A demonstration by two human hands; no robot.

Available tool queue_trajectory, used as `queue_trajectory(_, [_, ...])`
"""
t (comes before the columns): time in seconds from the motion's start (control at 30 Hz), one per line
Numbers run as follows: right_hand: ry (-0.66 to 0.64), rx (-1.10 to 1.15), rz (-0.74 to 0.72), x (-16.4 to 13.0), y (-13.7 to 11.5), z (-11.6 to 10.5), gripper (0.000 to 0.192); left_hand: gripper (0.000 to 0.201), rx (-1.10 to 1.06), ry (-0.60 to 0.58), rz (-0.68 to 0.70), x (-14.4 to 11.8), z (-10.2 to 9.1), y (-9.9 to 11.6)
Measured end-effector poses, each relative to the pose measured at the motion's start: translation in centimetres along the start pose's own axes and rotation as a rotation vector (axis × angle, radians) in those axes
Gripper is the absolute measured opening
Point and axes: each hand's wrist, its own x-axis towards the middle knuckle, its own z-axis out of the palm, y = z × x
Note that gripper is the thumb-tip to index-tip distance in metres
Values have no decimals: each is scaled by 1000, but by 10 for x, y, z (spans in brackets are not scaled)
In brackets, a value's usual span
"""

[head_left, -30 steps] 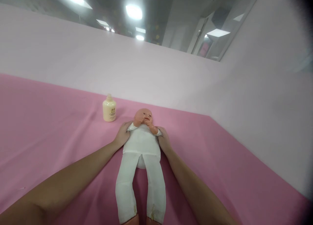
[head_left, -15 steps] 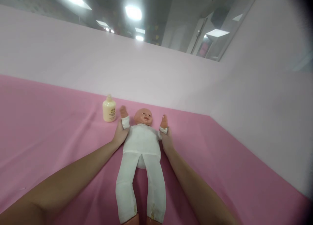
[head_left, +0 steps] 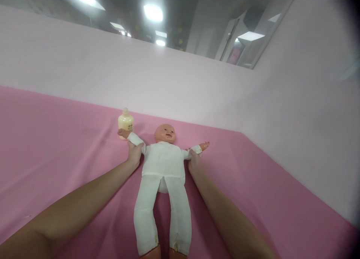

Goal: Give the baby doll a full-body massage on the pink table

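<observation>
A baby doll (head_left: 163,159) with a white cloth body lies on its back, head away from me and legs toward me. Both its arms are spread out sideways. My left hand (head_left: 135,154) is closed around the doll's arm at the left, near the white sleeve (head_left: 136,139). On the other side my right hand (head_left: 195,162) grips the doll's other arm (head_left: 196,149), just below its small hand; some of my fingers are hidden behind the sleeve. The doll's left-side hand partly covers a cream lotion bottle (head_left: 125,120) standing behind it.
A pink cloth surface (head_left: 70,139) with soft creases lies under the doll. Behind it and to the right rise pale walls (head_left: 182,86). Above the back wall, a glass pane (head_left: 202,23) shows reflections of ceiling lights.
Both doll arms have swung outward and down, from raised beside the head to spread sideways. My hands have moved with them, and the doll's hand now overlaps the bottle.
</observation>
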Motion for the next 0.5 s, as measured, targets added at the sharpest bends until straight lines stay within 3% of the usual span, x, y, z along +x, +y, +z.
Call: queue_trajectory(0.5, [-42, -20, -36, -3, -5, 1, 79, 40, -4, 14, -24, 0, -1, 0])
